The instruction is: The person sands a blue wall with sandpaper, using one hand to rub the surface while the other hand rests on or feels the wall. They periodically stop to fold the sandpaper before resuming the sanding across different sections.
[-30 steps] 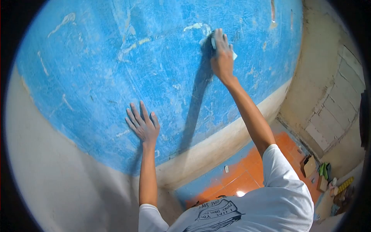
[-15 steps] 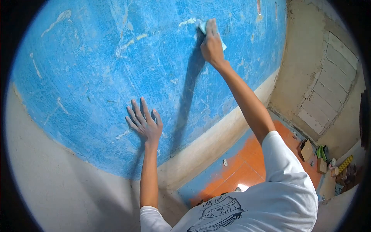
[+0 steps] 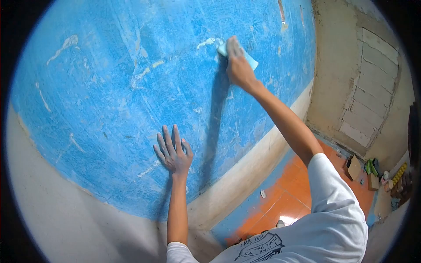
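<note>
My right hand presses a folded pale-blue sheet against the blue-painted wall. Its fingers lie over the sheet, which sticks out on both sides of them. The sheet's material is not clear. One end lies beside a whitish patch on the paint. Lower and to the left, my left hand rests flat on the wall with fingers spread, holding nothing. Pale dust coats the fingers of both hands. A whitish scrape is beside the left hand.
A pale band edges the blue paint below. The orange tiled floor carries blue dust and a small white piece. At right, a cardboard box and several items lie near a wall with a patched panel.
The view has shifted, so the wall and both hands appear lower. The right hand and sheet have moved only slightly against the wall, while the left hand stays in place.
</note>
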A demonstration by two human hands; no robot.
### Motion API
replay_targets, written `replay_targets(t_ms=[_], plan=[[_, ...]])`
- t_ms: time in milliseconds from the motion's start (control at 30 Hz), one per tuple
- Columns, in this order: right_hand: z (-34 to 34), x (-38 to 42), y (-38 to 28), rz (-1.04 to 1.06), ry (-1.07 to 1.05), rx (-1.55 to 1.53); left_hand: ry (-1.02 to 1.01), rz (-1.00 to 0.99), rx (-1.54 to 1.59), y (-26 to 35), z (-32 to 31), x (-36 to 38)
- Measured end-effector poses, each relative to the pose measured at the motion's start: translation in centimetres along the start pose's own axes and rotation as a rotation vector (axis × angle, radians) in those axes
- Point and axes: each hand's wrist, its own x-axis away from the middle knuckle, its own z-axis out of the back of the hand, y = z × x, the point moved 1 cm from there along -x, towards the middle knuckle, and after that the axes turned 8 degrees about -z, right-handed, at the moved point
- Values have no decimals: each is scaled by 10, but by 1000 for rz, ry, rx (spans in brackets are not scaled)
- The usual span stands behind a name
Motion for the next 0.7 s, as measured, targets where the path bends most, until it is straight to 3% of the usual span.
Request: replay_targets(t_ms=[67, 167, 200, 300, 333, 433, 467, 567, 600, 700], plan=[[-10, -6, 9, -103, 60, -90, -8, 5, 9, 3, 2, 1], [-2, 9, -15, 225, -13, 0, 5, 3, -11, -2, -4, -2], [3, 8, -14, 238, -51, -4, -1, 6, -15, 0, -3, 2], [4, -9, 11, -77, 34, 23, -47, -2, -21, 0, 4, -1], [-2, -8, 6, -73, 48, -38, -49, 5, -17, 2, 6, 2], [-1, 11, -22, 279, -34, -39, -20, 12, -18, -1, 1, -2], [-1, 10, -20, 287, -54, -19, -12, 12, -12, -1, -1, -1], [-10, -7, 10, -80, 67, -148, -39, 7, -5, 0, 2, 1], [-10, -7, 4, -72, 107, -125, -51, 9, -10, -1, 4, 0], [-3, 10, -21, 189, -31, -102, -32, 14, -8, 0, 2, 0]])
